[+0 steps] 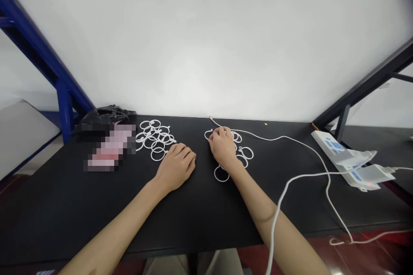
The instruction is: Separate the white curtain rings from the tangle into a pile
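Some white rings (222,181) lie partly hidden by the right hand (222,146), its grip, like the left hand's (177,165), unclear.

One view: head cam, worn, looking forward and down from above the table's (200,219) near edge. Close range, wide. Wall (193,43) fills the top half, lap (222,263) at bottom; left hand (177,166) and right hand (223,147) just below centre.
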`<state>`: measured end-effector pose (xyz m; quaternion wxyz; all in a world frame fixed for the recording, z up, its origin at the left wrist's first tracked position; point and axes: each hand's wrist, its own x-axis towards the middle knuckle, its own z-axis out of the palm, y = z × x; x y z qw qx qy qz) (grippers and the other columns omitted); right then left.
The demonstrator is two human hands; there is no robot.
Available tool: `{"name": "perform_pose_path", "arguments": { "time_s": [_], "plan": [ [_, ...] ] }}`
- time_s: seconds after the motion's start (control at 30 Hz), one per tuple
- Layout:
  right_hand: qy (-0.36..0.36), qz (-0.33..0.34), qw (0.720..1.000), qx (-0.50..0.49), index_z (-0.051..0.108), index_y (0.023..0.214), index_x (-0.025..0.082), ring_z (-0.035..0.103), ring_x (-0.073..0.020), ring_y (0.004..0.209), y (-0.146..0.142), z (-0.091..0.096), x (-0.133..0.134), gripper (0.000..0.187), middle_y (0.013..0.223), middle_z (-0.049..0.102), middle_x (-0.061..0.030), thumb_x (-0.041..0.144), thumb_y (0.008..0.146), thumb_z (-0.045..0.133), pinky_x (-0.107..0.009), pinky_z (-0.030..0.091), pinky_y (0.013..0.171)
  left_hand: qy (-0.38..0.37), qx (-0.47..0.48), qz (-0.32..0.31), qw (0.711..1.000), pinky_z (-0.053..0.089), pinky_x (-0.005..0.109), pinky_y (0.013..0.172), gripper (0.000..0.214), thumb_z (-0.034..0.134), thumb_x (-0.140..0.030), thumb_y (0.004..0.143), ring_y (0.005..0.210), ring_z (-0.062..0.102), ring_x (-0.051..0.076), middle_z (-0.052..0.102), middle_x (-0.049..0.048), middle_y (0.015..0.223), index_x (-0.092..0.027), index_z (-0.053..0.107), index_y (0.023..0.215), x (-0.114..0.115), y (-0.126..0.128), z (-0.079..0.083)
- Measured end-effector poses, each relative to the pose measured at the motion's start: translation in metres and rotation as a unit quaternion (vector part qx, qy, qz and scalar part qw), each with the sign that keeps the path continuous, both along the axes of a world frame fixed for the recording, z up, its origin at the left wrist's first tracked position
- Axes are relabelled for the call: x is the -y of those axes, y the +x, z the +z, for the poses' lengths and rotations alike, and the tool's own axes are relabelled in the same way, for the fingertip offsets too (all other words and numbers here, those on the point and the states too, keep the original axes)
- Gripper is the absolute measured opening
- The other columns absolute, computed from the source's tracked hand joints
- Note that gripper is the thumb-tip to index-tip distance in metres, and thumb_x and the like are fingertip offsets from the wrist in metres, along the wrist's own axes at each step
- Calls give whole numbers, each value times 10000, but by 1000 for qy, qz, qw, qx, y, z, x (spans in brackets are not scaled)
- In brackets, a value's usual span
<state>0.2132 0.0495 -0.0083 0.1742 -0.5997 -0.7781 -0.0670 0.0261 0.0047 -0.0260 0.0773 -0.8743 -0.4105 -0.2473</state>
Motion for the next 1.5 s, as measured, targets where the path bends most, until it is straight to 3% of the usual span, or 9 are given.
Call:
{"name": "perform_pose_path", "arguments": {
  "time_s": [0.2,0.33,0.53,0.73,0.97,1.17,1.3,1.5],
  "plan": [
    [-1,115,991,-66,679,970,176,519,-263,1106,-6,4,25,131,1188,550,-153,203,929,558,-444,475,973,7,13,19,1000,453,427,892,272,461,-187,938,977,550,253,660,98,1031,-135,594,1170,0,1,-2],
    [-44,163,975,-141,643,984,175,605,-194,943,-1,-2,41,107,1203,528,-139,162,927,554,-395,544,873,34,34,-19,999,464,400,835,168,487,-211,952,901,560,227,671,61,926,-162,612,1054,-2,-1,-6],
    [-10,190,950,-248,640,952,193,619,-187,999,1,-7,47,79,1148,542,-113,193,929,565,-365,549,902,-6,157,-56,986,479,336,820,94,544,-238,948,886,552,186,681,38,916,-182,611,981,-4,-2,1],
    [-1,221,927,-304,655,1042,229,622,-175,1058,-2,-6,45,177,1154,553,-91,170,941,523,-340,548,938,-60,261,33,963,491,301,791,71,571,-225,931,826,574,158,663,-4,826,-206,624,889,4,3,12],
    [-14,208,903,-376,653,1035,223,591,-188,1155,-9,2,54,158,1209,528,-96,187,909,565,-371,497,1034,-76,291,52,952,501,265,739,56,545,-223,941,835,598,147,631,3,890,-207,584,905,5,3,12],
    [-130,114,841,-513,484,1250,224,680,-168,980,-10,2,52,341,1089,639,-66,291,922,555,-347,560,882,-50,254,20,966,509,285,785,56,525,-200,945,854,604,153,631,7,912,-209,557,990,3,-2,4],
    [-158,86,849,-498,498,1293,213,689,-157,847,-5,0,47,392,1029,656,-53,353,929,542,-339,557,812,-40,213,-8,976,519,303,802,177,506,-202,959,878,601,161,658,17,956,-218,551,1130,4,-6,1],
    [-149,89,885,-433,562,1271,193,663,-147,783,1,1,45,372,1012,658,-58,375,953,500,-322,536,773,-15,201,-27,979,521,288,798,168,529,-189,952,882,592,160,673,18,908,-219,597,1103,2,-10,0]
  ]
}}
